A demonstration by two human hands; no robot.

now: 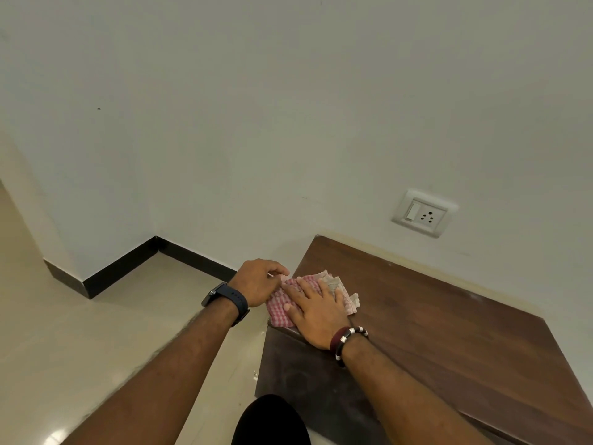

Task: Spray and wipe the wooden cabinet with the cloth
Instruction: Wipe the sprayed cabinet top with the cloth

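Note:
A low dark wooden cabinet (433, 326) stands against the white wall at the lower right. A pink-and-white checked cloth (340, 292) lies bunched on its top at the near left corner. My right hand (316, 316) lies flat on the cloth with fingers spread, pressing it onto the wood. My left hand (260, 282), with a dark watch on the wrist, pinches the cloth's left edge just past the cabinet's corner. No spray bottle is in view.
A white wall socket with a switch (423, 213) sits just above the cabinet's back edge. Beige floor tiles (96, 342) spread to the left, bordered by a black skirting board (128, 268). A dark rounded shape (272, 422), likely my knee, shows at the bottom.

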